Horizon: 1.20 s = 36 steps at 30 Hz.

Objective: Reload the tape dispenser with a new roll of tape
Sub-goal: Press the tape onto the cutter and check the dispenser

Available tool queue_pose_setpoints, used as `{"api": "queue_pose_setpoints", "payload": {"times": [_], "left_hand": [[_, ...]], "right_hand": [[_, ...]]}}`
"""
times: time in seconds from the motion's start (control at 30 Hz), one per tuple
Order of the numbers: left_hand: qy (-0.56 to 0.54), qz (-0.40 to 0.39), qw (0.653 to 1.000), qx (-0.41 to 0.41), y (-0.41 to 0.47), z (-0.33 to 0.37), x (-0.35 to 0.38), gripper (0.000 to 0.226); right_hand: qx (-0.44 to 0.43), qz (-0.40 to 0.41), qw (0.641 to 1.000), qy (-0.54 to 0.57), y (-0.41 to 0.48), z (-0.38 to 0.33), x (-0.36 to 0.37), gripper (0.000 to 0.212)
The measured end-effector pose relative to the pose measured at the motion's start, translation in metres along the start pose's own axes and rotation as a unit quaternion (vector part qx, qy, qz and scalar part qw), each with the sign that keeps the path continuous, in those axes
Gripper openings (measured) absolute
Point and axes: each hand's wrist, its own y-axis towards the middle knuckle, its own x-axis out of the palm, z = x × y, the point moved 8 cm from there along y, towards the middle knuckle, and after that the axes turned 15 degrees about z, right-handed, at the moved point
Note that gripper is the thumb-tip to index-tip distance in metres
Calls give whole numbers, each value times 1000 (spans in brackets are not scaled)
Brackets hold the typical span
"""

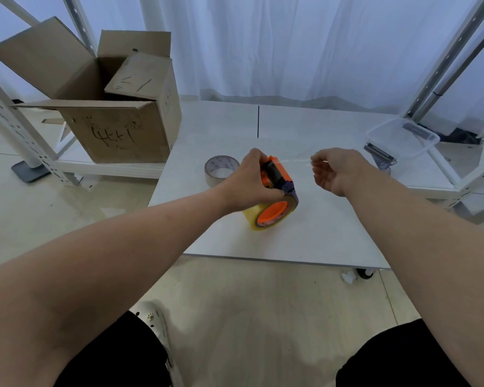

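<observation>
Tape dispenser (275, 174) on new roll (266, 216), standing on counter (319, 233), clasped from above in left grip (249, 185); tape strip (296, 162) stretched rightward, pinched in right grip (333, 171).

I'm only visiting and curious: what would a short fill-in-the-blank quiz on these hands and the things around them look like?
1. The left hand grips the mainly ___ tape dispenser.
2. The right hand pinches the strip of tape that stretches from the ___.
3. The open box on the left is made of ___.
Missing words: orange; dispenser; cardboard.
</observation>
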Motion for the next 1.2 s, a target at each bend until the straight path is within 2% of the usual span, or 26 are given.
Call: {"api": "queue_pose_setpoints", "payload": {"times": [0.1,0.23,0.37,0.6,0.83,0.93,1.07,1.13,1.2], "left_hand": [[23,-15,999,42,1,4,-11,67],[81,-55,993,65,0,-4,-30,67],[120,-77,988,64,-2,-16,-46,60],[193,-93,975,56,-6,-37,-65,63],[198,-114,972,56,-8,-45,-66,55],[206,-119,970,52,-7,-51,-68,52],[208,-124,969,39,-8,-58,-73,51],[207,-124,969,44,-9,-56,-72,52],[210,-126,968,52,-10,-54,-69,52]], "right_hand": [[50,-23,998,10,-3,11,8,8],[68,-57,996,-5,-12,14,27,5],[76,-84,993,-16,-26,18,50,5],[111,-118,986,-27,-45,34,80,4],[118,-125,985,-5,-53,37,87,10],[70,-102,992,-17,-49,33,81,6],[-24,-92,990,-106,-41,24,72,7],[-81,-110,981,-140,-41,18,73,10],[-187,-143,953,-189,-47,8,81,20]]}}
